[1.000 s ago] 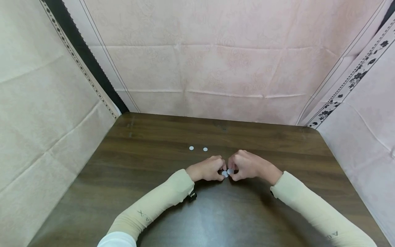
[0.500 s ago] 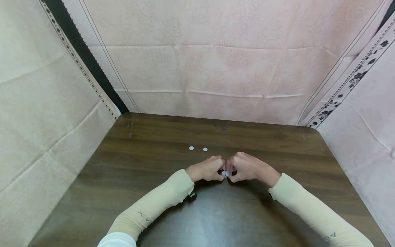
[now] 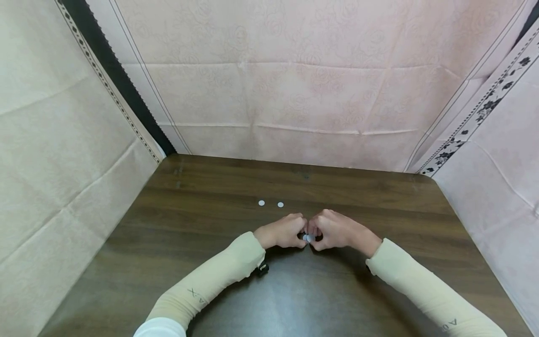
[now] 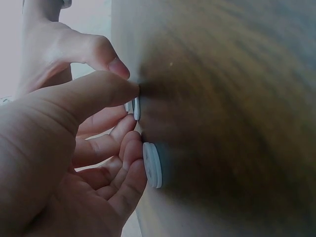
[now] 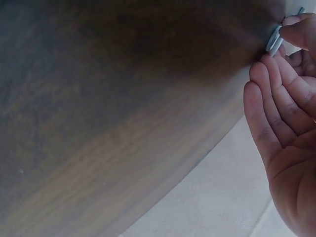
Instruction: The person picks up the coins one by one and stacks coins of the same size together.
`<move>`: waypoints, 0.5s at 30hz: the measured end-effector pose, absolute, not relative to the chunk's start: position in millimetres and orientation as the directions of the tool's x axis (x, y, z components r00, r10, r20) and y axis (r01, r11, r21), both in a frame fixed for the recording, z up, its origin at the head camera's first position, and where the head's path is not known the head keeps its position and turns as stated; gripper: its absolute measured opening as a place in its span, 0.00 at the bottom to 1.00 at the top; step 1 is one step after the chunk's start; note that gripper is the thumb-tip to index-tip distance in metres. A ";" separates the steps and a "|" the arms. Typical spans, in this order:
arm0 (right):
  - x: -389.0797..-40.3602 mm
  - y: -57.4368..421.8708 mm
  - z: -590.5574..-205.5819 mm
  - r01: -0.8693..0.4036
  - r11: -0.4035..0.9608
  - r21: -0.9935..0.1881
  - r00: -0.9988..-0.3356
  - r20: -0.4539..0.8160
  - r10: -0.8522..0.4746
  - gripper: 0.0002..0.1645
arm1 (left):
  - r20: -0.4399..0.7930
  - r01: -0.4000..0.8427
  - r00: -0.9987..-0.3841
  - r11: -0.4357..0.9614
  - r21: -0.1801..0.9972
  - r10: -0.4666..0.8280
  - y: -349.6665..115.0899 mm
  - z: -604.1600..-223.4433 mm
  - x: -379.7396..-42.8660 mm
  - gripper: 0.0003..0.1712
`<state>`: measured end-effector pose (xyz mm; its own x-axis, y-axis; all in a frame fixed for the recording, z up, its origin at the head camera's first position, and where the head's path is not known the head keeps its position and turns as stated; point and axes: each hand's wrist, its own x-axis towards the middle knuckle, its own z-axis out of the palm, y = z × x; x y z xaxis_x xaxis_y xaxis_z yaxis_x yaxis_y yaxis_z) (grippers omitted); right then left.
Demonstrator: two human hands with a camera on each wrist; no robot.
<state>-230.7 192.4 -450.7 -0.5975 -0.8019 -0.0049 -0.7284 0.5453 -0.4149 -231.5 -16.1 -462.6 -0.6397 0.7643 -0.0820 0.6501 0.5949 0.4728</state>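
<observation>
Over the middle of the table, my left hand (image 3: pixel 283 231) and right hand (image 3: pixel 335 230) meet with their fingertips close together. Between them are small white discs (image 3: pixel 309 238), one overlapping another. The left thumb and fingers curl round the left disc (image 3: pixel 305 237), and the right hand pinches the other. In the left wrist view, thin discs (image 4: pixel 136 108) show edge-on below the left thumb. The right wrist view has a disc (image 5: pixel 273 41) at the right thumb and fingertips. Two more spots of white discs lie beyond the hands: a left one (image 3: pixel 261 203) and a right one (image 3: pixel 280 204).
The dark wooden table (image 3: pixel 210 187) has its far edge against a pale cloth hanging (image 3: pixel 294 107). More cloth hangs at the left (image 3: pixel 63 187) and right (image 3: pixel 497 154). In the left wrist view, stacked discs (image 4: pixel 152 165) lie just by the left fingers.
My right hand has come slightly left and nearer the body, bringing its disc over the one at the left hand. The left hand and the two far discs stay put.
</observation>
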 end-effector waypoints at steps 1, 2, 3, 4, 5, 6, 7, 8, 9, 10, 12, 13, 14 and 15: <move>-230.5 192.4 -450.9 -0.728 0.545 -0.416 -0.598 -0.004 -0.801 0.05 | -0.085 0.647 -0.641 0.596 0.475 0.763 -16.0 -462.8 -231.6 0.07; -230.4 192.6 -451.2 -0.728 0.544 -0.418 -0.598 -0.002 -0.801 0.05 | -0.087 0.645 -0.642 0.599 0.474 0.762 -16.0 -463.0 -231.7 0.07; -230.1 192.4 -451.1 -0.727 0.545 -0.418 -0.599 -0.002 -0.800 0.05 | -0.087 0.644 -0.643 0.599 0.475 0.761 -16.0 -462.9 -231.7 0.07; -229.8 192.1 -450.9 -0.728 0.545 -0.416 -0.600 0.000 -0.800 0.04 | -0.088 0.643 -0.643 0.599 0.477 0.761 -16.0 -463.3 -231.9 0.07; -229.7 192.1 -451.0 -0.730 0.544 -0.413 -0.599 0.003 -0.801 0.04 | -0.088 0.643 -0.643 0.599 0.477 0.761 -16.1 -463.4 -231.9 0.07; -229.6 192.0 -451.0 -0.731 0.545 -0.411 -0.600 0.006 -0.800 0.04 | -0.090 0.643 -0.643 0.599 0.477 0.761 -16.1 -463.6 -231.9 0.07; -229.6 192.1 -451.2 -0.732 0.545 -0.408 -0.600 0.009 -0.800 0.04 | -0.089 0.643 -0.643 0.600 0.476 0.761 -16.0 -463.8 -232.0 0.07; -229.6 191.9 -451.2 -0.735 0.546 -0.403 -0.601 0.012 -0.800 0.04 | -0.088 0.644 -0.642 0.599 0.476 0.761 -16.0 -463.9 -232.0 0.07; -229.5 191.6 -451.0 -0.737 0.546 -0.399 -0.600 0.014 -0.800 0.04 | -0.089 0.644 -0.642 0.599 0.477 0.761 -16.1 -463.8 -232.0 0.07; -229.6 191.5 -451.1 -0.740 0.544 -0.396 -0.599 0.018 -0.801 0.04 | -0.091 0.644 -0.642 0.599 0.476 0.761 -16.1 -463.9 -232.1 0.07; -229.7 191.3 -451.2 -0.742 0.542 -0.395 -0.597 0.022 -0.802 0.04 | -0.091 0.644 -0.643 0.601 0.473 0.760 -16.1 -463.7 -232.2 0.07; -229.8 191.2 -451.2 -0.744 0.540 -0.394 -0.595 0.023 -0.803 0.03 | -0.090 0.645 -0.643 0.601 0.472 0.761 -16.1 -463.5 -232.5 0.07; -229.8 190.8 -451.0 -0.745 0.540 -0.391 -0.596 0.025 -0.803 0.03 | -0.089 0.645 -0.643 0.601 0.472 0.760 -16.2 -463.3 -232.6 0.08; -229.8 190.9 -451.3 -0.746 0.539 -0.390 -0.595 0.026 -0.804 0.04 | -0.089 0.645 -0.643 0.601 0.472 0.761 -16.1 -463.3 -232.9 0.08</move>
